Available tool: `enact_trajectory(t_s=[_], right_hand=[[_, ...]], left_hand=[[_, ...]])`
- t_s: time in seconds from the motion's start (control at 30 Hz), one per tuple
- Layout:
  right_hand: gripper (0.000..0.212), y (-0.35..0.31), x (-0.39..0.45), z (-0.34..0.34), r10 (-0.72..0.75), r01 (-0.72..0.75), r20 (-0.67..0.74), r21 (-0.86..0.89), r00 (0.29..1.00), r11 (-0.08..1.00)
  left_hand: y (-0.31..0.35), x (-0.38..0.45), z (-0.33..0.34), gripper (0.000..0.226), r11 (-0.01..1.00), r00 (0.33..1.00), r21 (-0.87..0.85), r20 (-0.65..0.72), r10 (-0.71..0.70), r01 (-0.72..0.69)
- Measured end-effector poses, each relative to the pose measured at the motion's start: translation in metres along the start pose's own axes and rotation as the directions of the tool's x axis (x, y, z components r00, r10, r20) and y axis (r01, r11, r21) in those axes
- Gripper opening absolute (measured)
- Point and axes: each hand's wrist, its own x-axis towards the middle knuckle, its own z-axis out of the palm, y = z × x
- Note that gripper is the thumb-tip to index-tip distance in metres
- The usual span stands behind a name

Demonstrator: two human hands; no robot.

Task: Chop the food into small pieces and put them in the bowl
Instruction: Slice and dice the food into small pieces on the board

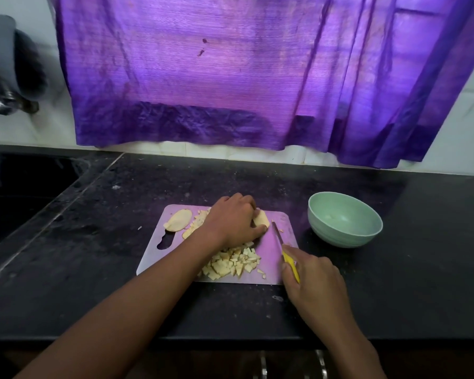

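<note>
The left hand (pixel 234 218) lies over the far middle of the cutting board (pixel 268 273), fingers curled down on a pale slice of food (pixel 262 218), thumb tip at its near edge. The right hand (pixel 314 283) is closed around the yellow handle of a knife (pixel 281 243), whose blade points away toward that slice, its tip just beside it.

Far left, a dark sink (pixel 25 192) is sunk into the black surface (pixel 394 283), and a blurred dark object hangs on the white wall above it. On the board's left end lies 1 uncut slice (pixel 178 220), just beyond the handle cut-out. Beside it, thin strips (pixel 196 224) run partly under the left hand. Nearer the person, below the left wrist, a heap of chopped pieces (pixel 231 262) rests on the board. Right of the board, close to it but apart, stands a pale green bowl (pixel 342 233); I cannot tell what is inside. A purple curtain (pixel 230 77) hangs behind everything.
</note>
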Motion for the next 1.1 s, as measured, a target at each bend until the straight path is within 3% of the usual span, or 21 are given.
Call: enact_trajectory(t_s=[0.5,1.1], right_hand=[[0.046,-0.006,0.027,0.007,-0.016,0.018,-0.067,0.028,0.998,0.999],[0.043,-0.011,0.034,0.009,-0.015,0.016,0.014,-0.061,1.000,0.998]], left_hand=[[-0.007,0.005,0.004,0.064,0.987,0.998,-0.153,-0.018,-0.054,0.050],[-0.002,0.003,0.003,0.057,0.981,0.996,-0.175,-0.001,-0.087,0.085]])
